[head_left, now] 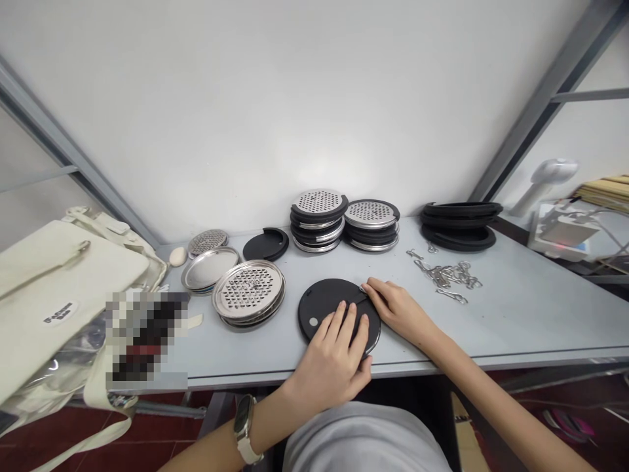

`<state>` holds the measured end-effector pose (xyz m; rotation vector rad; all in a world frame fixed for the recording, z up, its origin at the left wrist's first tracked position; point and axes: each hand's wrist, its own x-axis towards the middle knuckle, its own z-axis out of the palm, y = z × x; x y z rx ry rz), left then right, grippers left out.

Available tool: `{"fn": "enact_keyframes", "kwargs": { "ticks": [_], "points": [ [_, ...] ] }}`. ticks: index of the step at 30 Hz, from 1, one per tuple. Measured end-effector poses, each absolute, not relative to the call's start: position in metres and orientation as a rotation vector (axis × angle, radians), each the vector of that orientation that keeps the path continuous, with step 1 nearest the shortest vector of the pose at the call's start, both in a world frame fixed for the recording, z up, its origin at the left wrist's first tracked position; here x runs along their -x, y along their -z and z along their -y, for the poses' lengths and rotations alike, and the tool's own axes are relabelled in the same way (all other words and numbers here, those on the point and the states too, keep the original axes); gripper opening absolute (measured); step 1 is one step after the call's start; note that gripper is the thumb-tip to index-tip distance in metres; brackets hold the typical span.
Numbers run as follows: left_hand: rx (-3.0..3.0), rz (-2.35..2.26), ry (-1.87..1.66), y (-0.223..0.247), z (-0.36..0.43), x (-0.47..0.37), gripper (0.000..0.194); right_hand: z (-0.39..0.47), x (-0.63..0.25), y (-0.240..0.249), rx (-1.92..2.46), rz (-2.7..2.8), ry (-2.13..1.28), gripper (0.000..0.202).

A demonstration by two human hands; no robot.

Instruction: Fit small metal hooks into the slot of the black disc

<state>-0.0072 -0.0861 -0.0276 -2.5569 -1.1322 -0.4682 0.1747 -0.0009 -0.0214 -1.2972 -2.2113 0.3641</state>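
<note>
A round black disc (322,298) with a small pale dot lies near the front edge of the table. My left hand (330,364) rests flat on it, fingers spread across its top and thumb by the near rim. At the disc's far right rim, the fingers of my right hand (390,305) are closed on a small metal clip (362,289), mostly hidden under them. To the right is a heap of similar-looking wire clips (447,275). Left of the disc stands a stack of round metal grater plates (248,293).
Behind stand two stacks of perforated plates with black rings (319,203) (372,213). Black rings (459,236) are piled at back right. A black cover (265,244), metal lids (211,269) and a cream bag (63,288) are leftward. A scanner (553,174) stands far right.
</note>
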Motion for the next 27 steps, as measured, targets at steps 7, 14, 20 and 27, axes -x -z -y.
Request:
{"fn": "enact_keyframes", "kwargs": {
  "ticks": [7,14,20,27],
  "points": [
    [2.562,1.128,0.466,0.0265,0.0869,0.0074,0.056,-0.0016,-0.1751,0.0223,1.281,2.257,-0.357,0.027],
    [2.594,1.123,0.417,0.0211,0.0881,0.0091,0.056,-0.0013,-0.1762,0.0230,1.312,2.266,-0.321,0.028],
    [2.587,1.125,0.413,0.0210,0.0884,0.0091,0.056,0.0007,-0.1768,0.0220,1.303,2.245,-0.352,0.028],
    [2.592,1.125,0.407,0.0213,0.0879,0.0095,0.056,0.0027,-0.1760,0.0197,1.299,2.221,-0.358,0.029]
  ]
}}
